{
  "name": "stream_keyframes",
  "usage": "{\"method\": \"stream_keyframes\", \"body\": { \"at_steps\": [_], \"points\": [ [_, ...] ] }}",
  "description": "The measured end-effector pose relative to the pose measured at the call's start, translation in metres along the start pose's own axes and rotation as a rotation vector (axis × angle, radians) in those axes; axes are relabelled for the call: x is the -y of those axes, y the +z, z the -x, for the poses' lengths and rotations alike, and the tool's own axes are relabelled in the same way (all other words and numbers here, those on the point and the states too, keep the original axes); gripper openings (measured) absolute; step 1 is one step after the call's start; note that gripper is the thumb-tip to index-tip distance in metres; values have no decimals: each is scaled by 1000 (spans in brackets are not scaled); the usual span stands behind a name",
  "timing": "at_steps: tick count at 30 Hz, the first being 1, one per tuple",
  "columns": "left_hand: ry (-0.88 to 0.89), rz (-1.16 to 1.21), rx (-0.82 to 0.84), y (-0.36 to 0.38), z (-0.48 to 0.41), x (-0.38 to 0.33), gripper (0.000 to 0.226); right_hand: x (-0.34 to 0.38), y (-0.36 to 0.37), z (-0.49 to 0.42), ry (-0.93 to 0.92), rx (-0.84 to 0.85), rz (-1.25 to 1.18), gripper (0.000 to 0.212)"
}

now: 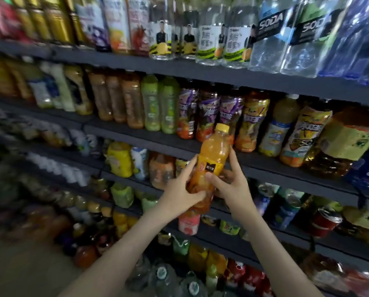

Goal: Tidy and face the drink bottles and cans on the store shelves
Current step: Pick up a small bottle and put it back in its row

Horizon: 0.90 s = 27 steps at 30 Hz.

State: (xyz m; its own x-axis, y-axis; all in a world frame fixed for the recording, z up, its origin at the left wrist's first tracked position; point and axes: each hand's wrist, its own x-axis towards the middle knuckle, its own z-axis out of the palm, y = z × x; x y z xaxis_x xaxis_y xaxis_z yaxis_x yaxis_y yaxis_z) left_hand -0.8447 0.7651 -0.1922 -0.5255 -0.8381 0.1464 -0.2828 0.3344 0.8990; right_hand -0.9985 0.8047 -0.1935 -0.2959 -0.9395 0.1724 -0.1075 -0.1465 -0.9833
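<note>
Both hands grip one orange juice bottle (211, 159) with a yellow cap — left hand (179, 192) curled round its lower body, right hand (232, 187) pinching its right side — held tilted in front of the dark shelves (265, 166) of drinks.

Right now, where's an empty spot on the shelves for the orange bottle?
One dark gap shows behind the orange bottle, left hand and right hand, between the yellow-labelled bottle and the blue bottle; partly hidden. The row above is packed tight.
</note>
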Motion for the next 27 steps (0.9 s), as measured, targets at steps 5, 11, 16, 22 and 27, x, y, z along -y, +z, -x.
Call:
{"method": "stream_keyframes", "body": {
  "at_steps": [5, 11, 16, 22, 27],
  "points": [
    [-111, 35, -66, -67, 63, 30, 84, -2, 85, 10, -15, 220, -111, 81],
    [-161, 76, -260, -162, 105, 67, 88, 12, 208, 1, -52, 387, -40, 89],
    [-133, 97, -359, -268, 127, 101, 86, 26, 327, -19, -104, 434, -85, 79],
    [-110, 58, -430, -420, 153, 144, 70, 48, 492, -52, -179, 431, -119, 96],
    [-130, -63, -525, -519, 150, 183, 65, 60, 597, -78, -225, 396, -124, 94]
  ]
}}
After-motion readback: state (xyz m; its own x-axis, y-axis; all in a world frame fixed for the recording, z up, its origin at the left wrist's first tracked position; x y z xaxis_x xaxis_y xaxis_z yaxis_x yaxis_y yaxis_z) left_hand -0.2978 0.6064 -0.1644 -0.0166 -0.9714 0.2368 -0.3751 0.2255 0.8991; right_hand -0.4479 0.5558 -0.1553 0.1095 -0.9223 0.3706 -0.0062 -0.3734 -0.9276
